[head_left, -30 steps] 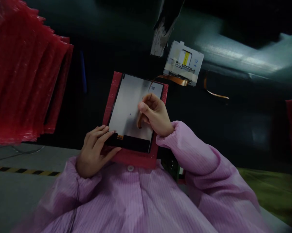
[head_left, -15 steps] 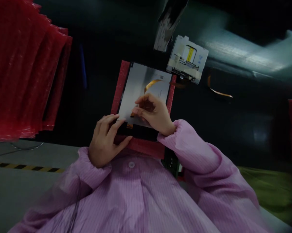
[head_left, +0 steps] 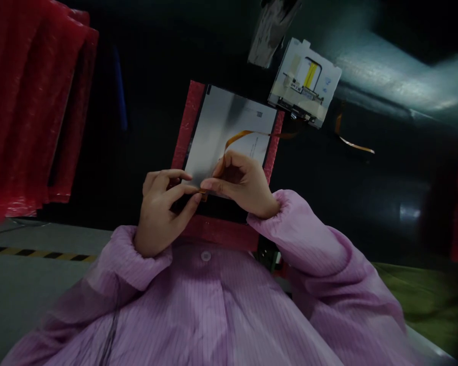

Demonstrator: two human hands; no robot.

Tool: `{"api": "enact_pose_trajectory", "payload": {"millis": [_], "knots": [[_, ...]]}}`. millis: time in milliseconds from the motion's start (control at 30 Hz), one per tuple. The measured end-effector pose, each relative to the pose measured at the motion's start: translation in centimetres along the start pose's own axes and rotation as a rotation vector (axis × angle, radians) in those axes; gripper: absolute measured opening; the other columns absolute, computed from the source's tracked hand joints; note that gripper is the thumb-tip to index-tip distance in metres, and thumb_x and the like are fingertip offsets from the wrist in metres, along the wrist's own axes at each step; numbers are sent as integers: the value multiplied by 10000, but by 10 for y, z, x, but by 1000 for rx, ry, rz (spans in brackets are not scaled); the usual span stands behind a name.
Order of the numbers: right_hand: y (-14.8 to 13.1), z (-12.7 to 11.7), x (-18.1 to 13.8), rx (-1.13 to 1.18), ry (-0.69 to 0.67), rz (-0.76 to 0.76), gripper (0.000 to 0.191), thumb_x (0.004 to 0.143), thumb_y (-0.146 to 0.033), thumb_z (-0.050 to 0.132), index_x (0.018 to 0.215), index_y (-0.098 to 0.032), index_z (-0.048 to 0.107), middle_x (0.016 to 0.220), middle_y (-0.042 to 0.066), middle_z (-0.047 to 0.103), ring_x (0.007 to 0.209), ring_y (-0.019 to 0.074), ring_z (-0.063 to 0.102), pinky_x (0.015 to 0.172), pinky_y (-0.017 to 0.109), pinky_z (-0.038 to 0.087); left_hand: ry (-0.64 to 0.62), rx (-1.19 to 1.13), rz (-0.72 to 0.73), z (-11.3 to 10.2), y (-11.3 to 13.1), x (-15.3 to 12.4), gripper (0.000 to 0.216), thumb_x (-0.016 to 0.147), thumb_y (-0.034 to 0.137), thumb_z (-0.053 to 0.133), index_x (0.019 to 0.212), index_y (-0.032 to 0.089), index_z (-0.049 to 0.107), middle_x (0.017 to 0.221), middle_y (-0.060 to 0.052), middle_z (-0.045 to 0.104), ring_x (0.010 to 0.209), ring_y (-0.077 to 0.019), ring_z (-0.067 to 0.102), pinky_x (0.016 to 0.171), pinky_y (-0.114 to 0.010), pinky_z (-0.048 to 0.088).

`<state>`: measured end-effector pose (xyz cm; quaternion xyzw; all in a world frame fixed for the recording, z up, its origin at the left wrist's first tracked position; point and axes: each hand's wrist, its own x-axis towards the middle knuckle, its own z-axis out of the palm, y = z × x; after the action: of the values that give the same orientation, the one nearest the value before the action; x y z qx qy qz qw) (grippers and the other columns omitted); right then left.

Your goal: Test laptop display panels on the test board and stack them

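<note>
A flat display panel (head_left: 209,137) with a silvery back lies on a red bubble-wrap sheet (head_left: 221,231) in front of me. My right hand (head_left: 247,180) pinches an orange flex cable (head_left: 238,136) close to its near end. That cable arches over the panel and runs off towards a white-cased device. At the panel's near edge is a short orange flex tab (head_left: 203,196). Thumb and forefinger of my left hand (head_left: 165,206) close on this tab, beside the right fingertips. The cable's tip is mostly hidden by my fingers.
The white-cased device (head_left: 305,84) with a yellow strip sits behind the panel to the right. Another loose flex cable (head_left: 354,146) lies farther right. Stacked red bubble-wrap bags (head_left: 34,107) fill the left side, near a blue pen-like stick (head_left: 120,91). The table is dark.
My right hand has brought the cable's end down to the tab at the panel's near edge. My left thumb and forefinger have closed together there. The view has shifted slightly.
</note>
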<state>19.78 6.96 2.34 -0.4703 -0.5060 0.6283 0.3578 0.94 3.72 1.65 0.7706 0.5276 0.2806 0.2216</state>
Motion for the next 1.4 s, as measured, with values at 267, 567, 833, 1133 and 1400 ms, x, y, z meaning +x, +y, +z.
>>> {"api": "enact_pose_trajectory", "payload": {"millis": [267, 567, 833, 1133, 1400], "knots": [[-5, -5, -2, -112, -266, -60, 284, 825, -375, 654, 918, -116, 585, 872, -2, 616, 804, 9, 588, 742, 123, 497, 10, -29, 9, -3, -1, 0, 89, 883, 254, 622, 846, 199, 681, 1027, -44, 651, 951, -201, 554, 853, -411, 469], [0, 4, -11, -278, -10, -43, 209, 879, -340, 590, 918, -137, 622, 932, 23, 658, 857, 49, 612, 780, 181, 517, 32, -60, -18, -4, 1, -3, 72, 883, 181, 587, 938, 187, 633, 1041, -64, 661, 1039, -223, 595, 938, -442, 471], [2, 11, -23, -631, 168, -135, 224, 873, -311, 604, 737, -135, 583, 687, 2, 565, 699, 31, 489, 629, 181, 390, -33, 216, 184, -1, -4, -32, 444, 811, 152, 644, 1239, 225, 552, 1364, -155, 516, 1236, -327, 540, 989, -513, 492], [3, 16, -26, -660, 199, -251, 154, 900, -233, 550, 908, -153, 681, 944, 27, 672, 943, 68, 612, 879, 211, 526, 2, 282, 260, 4, -8, -32, 450, 790, 202, 666, 1220, 291, 571, 1310, -114, 565, 1192, -310, 582, 948, -520, 528], [3, 15, -25, -718, 135, -265, 153, 891, -199, 543, 941, -163, 683, 954, 9, 686, 897, 58, 606, 859, 203, 504, 50, 180, 233, 1, -6, -32, 289, 819, 153, 616, 1098, 224, 594, 1260, -95, 595, 1187, -256, 603, 932, -469, 559]]}}
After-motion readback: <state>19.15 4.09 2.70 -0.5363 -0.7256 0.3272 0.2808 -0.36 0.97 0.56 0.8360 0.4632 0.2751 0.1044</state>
